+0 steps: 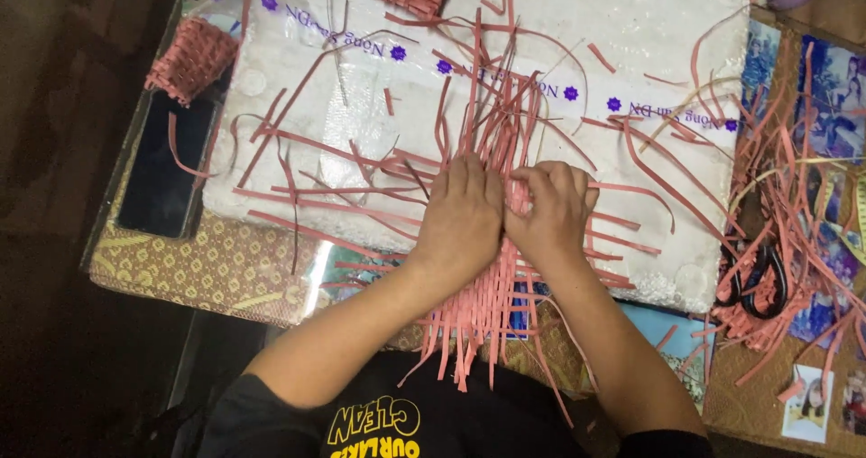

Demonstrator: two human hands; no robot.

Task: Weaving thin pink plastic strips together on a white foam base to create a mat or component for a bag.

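Nearest the camera is the person's black shirt (397, 417) at 6 o'clock, with both forearms running up from it toward the middle of the view. Largest of all is the table (216, 264), covered with a patterned gold cloth, and on it a big white foam board (631, 52) under clear plastic, likely a soft, flat bed for pressing work against.

On the board lies the woven mat of pink strips (492, 282), centred just below the middle. Its long axis runs from 12 to 6 o'clock; loose ends fan out past the board's near edge toward the shirt, while cross strips stick out toward 3 and 9 o'clock.

The left hand (462, 212) lies flat on the weave, fingers pressed together, seemingly pinning the strips so they do not slide. The right hand (552, 216) touches it at its 3 o'clock side, fingers curled down onto the strips; whether they pinch one I cannot tell.

Loose pink strips (776, 241) pile up at 3 o'clock around black-handled scissors (753, 277). A dark phone (167, 174) lies at 9 o'clock, with a small pink woven basket (191, 58) at 10 o'clock.
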